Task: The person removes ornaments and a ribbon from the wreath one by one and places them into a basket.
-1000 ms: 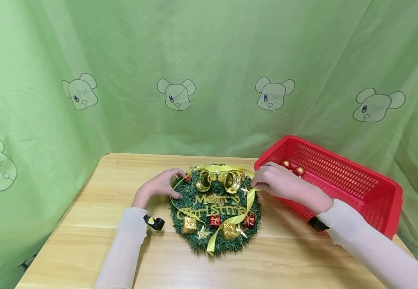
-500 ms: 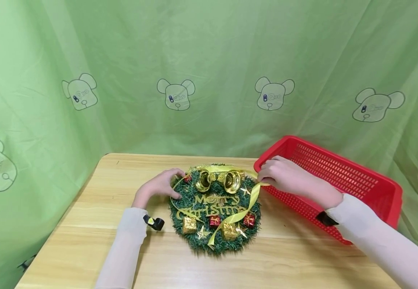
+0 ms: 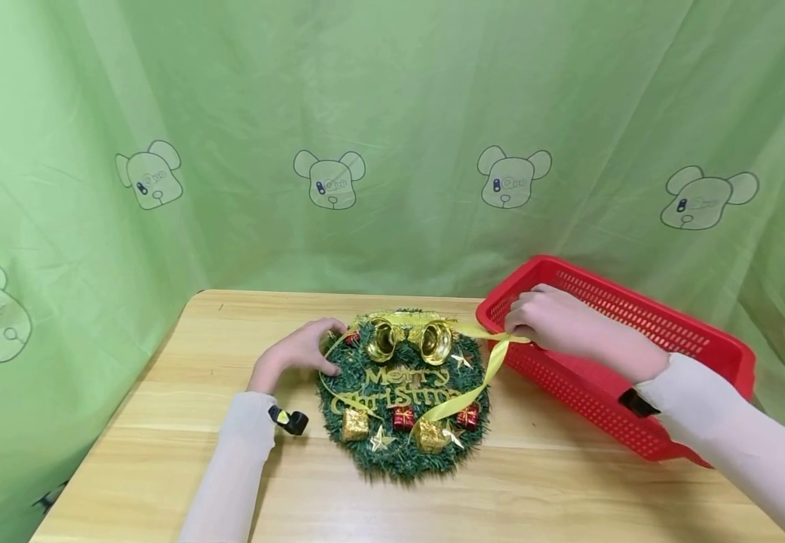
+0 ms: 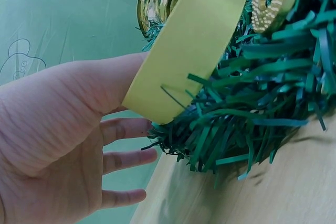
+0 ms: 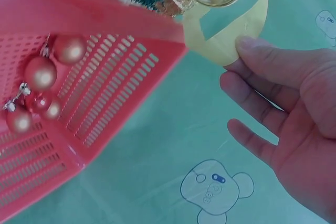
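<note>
A round green Christmas wreath (image 3: 406, 452) with gold "Merry Christmas" lettering lies on the wooden table. It carries two gold bells (image 3: 436, 342), small gold and red gift boxes and gold stars. My left hand (image 3: 302, 345) holds the wreath's left edge, the thumb on top; in the left wrist view a ribbon strip partly covers the thumb. Yellow ribbon (image 3: 494, 366) runs from the wreath's top to my right hand (image 3: 555, 320), which pinches it between thumb and forefinger over the basket's near left rim. A loose length hangs down across the wreath's right side.
A red perforated plastic basket (image 3: 568, 392) stands at the right, set at an angle. Several red-and-gold baubles (image 5: 41, 73) lie inside it, visible in the right wrist view. Green curtains (image 3: 419, 226) with bear-head prints rise behind the wooden table (image 3: 161, 452).
My right hand has moved right and slightly away, drawing the ribbon outward from the wreath. The loose ribbon end has slid up across the wreath. My left hand has stayed in place.
</note>
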### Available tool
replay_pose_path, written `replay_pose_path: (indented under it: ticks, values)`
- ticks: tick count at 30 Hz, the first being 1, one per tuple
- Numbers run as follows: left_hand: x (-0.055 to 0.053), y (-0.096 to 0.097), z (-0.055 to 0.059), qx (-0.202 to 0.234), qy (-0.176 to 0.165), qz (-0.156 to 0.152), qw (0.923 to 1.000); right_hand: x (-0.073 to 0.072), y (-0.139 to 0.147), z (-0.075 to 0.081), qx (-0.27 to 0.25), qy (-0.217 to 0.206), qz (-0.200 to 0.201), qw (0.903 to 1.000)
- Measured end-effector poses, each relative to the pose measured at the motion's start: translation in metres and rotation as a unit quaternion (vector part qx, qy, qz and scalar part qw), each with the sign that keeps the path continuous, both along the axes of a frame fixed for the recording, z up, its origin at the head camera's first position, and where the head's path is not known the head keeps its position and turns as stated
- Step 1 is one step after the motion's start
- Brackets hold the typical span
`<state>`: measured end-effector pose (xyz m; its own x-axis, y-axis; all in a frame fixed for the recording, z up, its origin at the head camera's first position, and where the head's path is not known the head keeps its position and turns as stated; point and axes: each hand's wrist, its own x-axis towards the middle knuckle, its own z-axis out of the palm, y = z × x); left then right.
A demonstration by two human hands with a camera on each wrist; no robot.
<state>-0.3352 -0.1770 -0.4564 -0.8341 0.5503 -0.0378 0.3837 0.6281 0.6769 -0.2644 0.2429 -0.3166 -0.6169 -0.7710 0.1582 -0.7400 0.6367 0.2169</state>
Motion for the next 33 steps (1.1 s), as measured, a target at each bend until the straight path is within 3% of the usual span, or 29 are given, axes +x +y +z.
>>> replay_pose_path:
  ticks: [21, 33]
  values:
    - [0.000, -0.001, -0.002, 0.004, 0.000, 0.005, 1.0000, -0.003, 0.011, 0.014, 0.034, 0.017, -0.039, 0.9985]
    - [-0.001, -0.001, -0.002, 0.003, 0.005, 0.001, 1.0000, -0.007, 0.019, 0.025, 0.063, 0.048, -0.075, 0.9941]
